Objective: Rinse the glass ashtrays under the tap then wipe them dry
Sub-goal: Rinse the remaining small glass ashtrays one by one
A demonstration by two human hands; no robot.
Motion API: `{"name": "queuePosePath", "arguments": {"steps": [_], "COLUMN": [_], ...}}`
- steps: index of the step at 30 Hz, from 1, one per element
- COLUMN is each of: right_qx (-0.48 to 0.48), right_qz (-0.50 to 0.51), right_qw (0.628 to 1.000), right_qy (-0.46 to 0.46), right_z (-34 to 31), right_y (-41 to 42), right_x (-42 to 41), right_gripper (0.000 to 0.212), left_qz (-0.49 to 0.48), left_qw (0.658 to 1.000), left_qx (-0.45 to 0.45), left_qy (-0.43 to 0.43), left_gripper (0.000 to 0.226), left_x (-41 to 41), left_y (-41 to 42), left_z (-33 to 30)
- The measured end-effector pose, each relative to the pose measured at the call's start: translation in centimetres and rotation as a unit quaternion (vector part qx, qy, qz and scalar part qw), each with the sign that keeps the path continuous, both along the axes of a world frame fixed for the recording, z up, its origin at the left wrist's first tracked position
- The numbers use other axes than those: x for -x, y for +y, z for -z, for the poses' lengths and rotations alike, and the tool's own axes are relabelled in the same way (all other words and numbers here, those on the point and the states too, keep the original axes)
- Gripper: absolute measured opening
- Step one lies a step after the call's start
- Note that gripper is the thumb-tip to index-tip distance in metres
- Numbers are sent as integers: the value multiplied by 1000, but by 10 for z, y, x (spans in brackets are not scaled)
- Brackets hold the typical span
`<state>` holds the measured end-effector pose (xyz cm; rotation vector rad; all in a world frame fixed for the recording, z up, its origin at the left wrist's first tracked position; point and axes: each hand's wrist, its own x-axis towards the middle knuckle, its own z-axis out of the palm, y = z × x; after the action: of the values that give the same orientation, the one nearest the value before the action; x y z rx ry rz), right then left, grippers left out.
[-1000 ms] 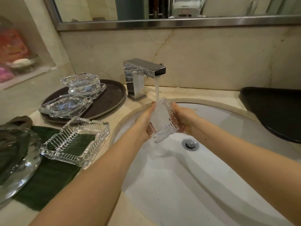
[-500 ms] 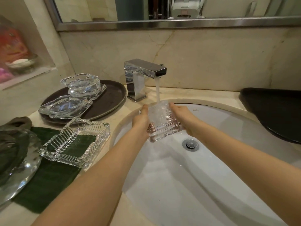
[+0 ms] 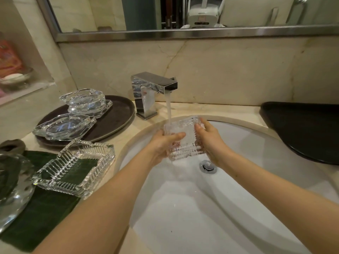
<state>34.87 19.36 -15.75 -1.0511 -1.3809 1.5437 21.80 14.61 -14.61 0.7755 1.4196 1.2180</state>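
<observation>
A square ribbed glass ashtray (image 3: 187, 143) is held over the white sink (image 3: 238, 208), under the water running from the chrome tap (image 3: 154, 88). My left hand (image 3: 161, 145) grips its left side, thumb laid across the front. My right hand (image 3: 209, 142) grips its right side. A second ribbed square ashtray (image 3: 75, 165) sits on a green cloth (image 3: 36, 217) on the counter. Two smooth faceted ashtrays (image 3: 64, 126) (image 3: 86, 100) rest on a dark round tray (image 3: 117, 116).
A big glass dish (image 3: 11, 189) with a grey cloth (image 3: 11, 145) lies at the far left. A black tray (image 3: 308, 131) sits right of the sink. The drain (image 3: 208, 165) is below my right hand. A wall niche (image 3: 16, 77) holds a soap dish.
Both hands have turned the ashtray under the stream; my left thumb now lies across its front, and the ashtray sits a little flatter.
</observation>
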Motion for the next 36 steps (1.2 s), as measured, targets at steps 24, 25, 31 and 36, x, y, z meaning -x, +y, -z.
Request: {"name": "queuePosePath", "arguments": {"steps": [24, 25, 31, 36], "right_qx": [193, 194, 195, 196], "right_qz": [-29, -32, 27, 13], "right_qw": [968, 966, 947, 956], "right_qy": [159, 170, 254, 218], "right_z": [-4, -7, -16, -16], "right_y": [-5, -6, -10, -9], "right_x": [0, 0, 2, -2], "right_gripper": [46, 43, 33, 31], "left_qz": [-37, -62, -50, -22], "left_qw": [995, 990, 954, 973], "left_qx": [-65, -72, -35, -11], "left_qy": [-73, -105, -293, -228], "left_gripper": [45, 40, 18, 13], "left_x": [9, 8, -3, -10], "left_y": [11, 10, 3, 0], "left_z": [8, 5, 2, -1]}}
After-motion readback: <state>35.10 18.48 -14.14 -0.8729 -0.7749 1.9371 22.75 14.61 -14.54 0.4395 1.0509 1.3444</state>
